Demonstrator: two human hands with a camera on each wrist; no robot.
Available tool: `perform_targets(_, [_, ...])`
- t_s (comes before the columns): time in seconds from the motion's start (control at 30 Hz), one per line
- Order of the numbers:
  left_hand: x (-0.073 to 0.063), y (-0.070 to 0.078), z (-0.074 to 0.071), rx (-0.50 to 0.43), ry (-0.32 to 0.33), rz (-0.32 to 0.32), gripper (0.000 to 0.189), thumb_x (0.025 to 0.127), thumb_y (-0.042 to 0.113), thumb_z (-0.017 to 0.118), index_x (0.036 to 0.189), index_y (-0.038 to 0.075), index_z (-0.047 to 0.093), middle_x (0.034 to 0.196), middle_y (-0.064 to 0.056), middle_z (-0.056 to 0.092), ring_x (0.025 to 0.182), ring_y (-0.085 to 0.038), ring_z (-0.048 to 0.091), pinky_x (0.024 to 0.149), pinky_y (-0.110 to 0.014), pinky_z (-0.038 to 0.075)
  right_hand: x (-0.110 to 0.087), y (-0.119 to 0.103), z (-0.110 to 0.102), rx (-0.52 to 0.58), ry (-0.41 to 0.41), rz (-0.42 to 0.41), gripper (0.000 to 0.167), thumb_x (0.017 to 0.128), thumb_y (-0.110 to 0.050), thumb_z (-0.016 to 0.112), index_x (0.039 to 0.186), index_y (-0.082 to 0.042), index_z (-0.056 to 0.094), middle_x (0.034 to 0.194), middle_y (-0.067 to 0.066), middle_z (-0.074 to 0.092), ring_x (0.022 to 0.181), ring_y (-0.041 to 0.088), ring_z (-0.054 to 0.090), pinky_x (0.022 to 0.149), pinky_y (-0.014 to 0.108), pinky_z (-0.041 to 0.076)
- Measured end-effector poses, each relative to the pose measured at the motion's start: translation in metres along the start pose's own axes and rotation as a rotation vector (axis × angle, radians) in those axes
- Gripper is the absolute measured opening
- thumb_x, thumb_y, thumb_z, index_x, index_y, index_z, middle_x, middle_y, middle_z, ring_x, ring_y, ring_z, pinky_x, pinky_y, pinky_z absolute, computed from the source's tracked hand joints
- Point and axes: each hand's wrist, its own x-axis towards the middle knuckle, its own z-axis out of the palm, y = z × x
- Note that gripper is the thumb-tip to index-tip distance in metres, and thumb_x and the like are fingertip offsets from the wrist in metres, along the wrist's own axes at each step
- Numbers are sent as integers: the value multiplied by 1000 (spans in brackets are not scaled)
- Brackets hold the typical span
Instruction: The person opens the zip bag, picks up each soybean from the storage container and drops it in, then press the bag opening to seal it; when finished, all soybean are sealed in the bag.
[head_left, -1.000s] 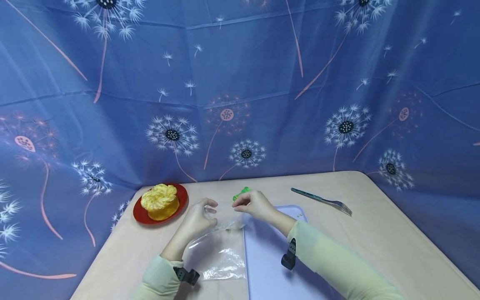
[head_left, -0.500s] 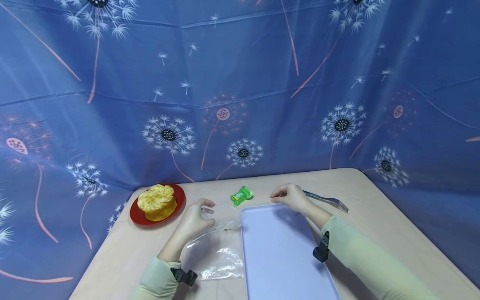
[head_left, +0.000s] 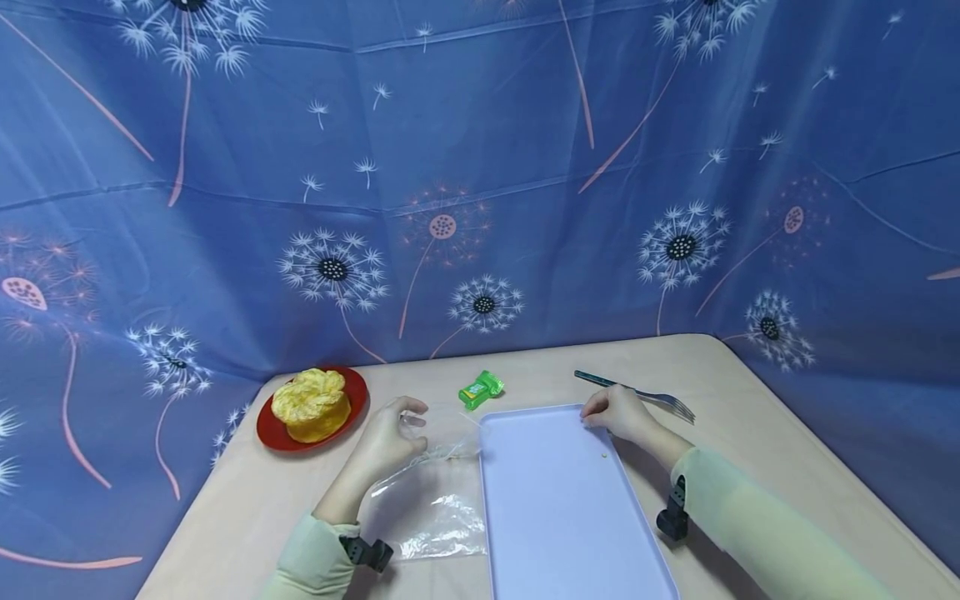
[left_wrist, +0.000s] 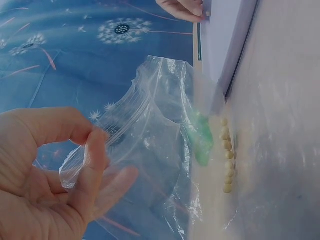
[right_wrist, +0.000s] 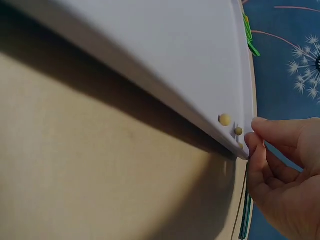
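My left hand (head_left: pixel 390 437) pinches the upper edge of a clear zip bag (left_wrist: pixel 150 120) between thumb and fingers. The bag's mouth gapes toward the tray, and its lower part lies on the table. Several round yellow soybeans (left_wrist: pixel 227 155) form a row low in the bag. My right hand (head_left: pixel 622 414) is at the far right corner of a pale lilac tray (head_left: pixel 555 500). Its thumb and index fingertips nearly meet beside a few soybeans (right_wrist: pixel 225 120) in that corner; I cannot tell whether a bean is between them.
A small green packet (head_left: pixel 480 390) lies behind the tray. At the back left, a yellow bun (head_left: pixel 311 408) sits on a red plate (head_left: pixel 273 437). A fork (head_left: pixel 667 402) with a teal handle lies behind my right hand. A blue dandelion-print curtain (head_left: pixel 480 167) surrounds the table.
My right hand has moved from beside the bag's mouth, rightward over the tray, down to its far right corner. The left hand keeps holding the bag in nearly the same place.
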Motion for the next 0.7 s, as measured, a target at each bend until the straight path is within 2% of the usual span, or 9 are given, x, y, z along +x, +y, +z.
perform_targets(0.33, [0,-2,1,-4,-1,7,44,70,-4,75,113,2,67,112,-11,67,95,-25,69,83,-43,56,-1,-3,10,-208,14,-115,16,79,7,76,75,-8,75,78,-1,72,75,16,65,71,39,55])
perform_targets(0.5, [1,-4,1,-16,4,10,43,71,-4,74,113,2,67,111,-11,67,97,-25,70,83,-42,56,0,-3,13,-251,26,-146,19,78,8,74,73,-10,73,74,-4,69,72,12,62,70,38,54])
perform_targets(0.7, [0,-3,1,-12,7,8,44,70,-4,74,113,2,67,112,-11,67,97,-25,70,81,-41,56,1,-5,15,-71,41,-65,10,82,2,77,77,-7,77,77,-2,72,69,11,62,63,30,52])
